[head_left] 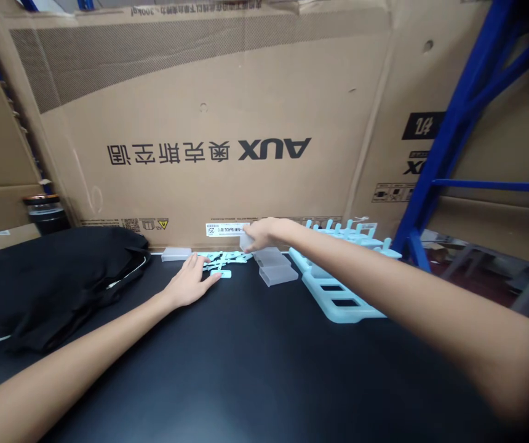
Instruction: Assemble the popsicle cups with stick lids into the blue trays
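— Starting from the near side: looking at what?

— Looking across the black counter point(255, 375), then at the pale-blue rack point(325, 301) on the right, partly hiding behind the right forearm point(361, 266). Judging stiff yet light; favouring the outer frame over the small upright pegs point(329, 226) for a hold.

— Doing what with the left hand point(189, 284)?

— Spreading wide, palm down, beside the flat blue piece point(221, 274), reaching by the fingertips to the pile of blue pieces point(224, 258). Guessing thin, light plastic, probably sliding easily; preferring a pinch across the edges.

— And alongside?

— Finding clear boxes point(279, 274) on the counter, lying between pile and rack. Expecting smooth, thin walls, perhaps cracking under a hard squeeze.

— Holding anything with the right hand point(263, 231)?

— Apparently pinching another clear box point(246, 242) between thumb and fingers, above the counter's far edge; not making out the exact contact. Supposing hardly any weight; advising a gentle hold on two opposite walls.

— Reaching the very back?

— Ending at the tall cardboard carton point(227, 191), standing behind everything.
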The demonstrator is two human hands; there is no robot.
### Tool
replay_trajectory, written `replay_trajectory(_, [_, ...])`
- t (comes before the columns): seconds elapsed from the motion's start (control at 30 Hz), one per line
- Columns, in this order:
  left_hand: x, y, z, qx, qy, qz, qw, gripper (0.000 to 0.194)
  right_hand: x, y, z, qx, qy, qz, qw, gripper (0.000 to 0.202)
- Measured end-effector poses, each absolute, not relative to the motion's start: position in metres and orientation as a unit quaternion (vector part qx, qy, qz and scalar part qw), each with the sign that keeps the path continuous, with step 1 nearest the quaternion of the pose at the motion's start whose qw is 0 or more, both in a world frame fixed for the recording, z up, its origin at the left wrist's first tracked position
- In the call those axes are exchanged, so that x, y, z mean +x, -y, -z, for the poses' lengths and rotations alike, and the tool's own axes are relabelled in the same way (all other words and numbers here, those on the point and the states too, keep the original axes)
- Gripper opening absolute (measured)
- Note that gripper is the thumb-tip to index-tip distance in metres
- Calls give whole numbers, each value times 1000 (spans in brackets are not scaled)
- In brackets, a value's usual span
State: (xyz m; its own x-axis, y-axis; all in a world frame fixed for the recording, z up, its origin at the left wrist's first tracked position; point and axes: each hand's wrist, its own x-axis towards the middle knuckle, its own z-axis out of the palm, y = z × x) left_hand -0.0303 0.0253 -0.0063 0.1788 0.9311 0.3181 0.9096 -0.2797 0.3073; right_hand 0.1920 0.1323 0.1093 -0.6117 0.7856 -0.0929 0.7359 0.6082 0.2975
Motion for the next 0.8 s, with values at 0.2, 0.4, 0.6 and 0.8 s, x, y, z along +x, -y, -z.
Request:
replay_trajectory(0.2, [-28,-29,2,776,-595,-203,49,65,226,-141,-112,461,-861,-73,204,63])
replay_trajectory(0.4, [-25,-35,2,783,-593,-186,33,68,230,-141,-101,450,-865,-138,174,41])
replay_trajectory(0.6, [-20,-47,2,791,-586,-175,35,73,224,-135,-102,447,-866,-132,179,43])
replay_trajectory(0.8, [-18,-48,1,804,-572,-164,8,66,217,-124,-103,440,-872,-131,168,47])
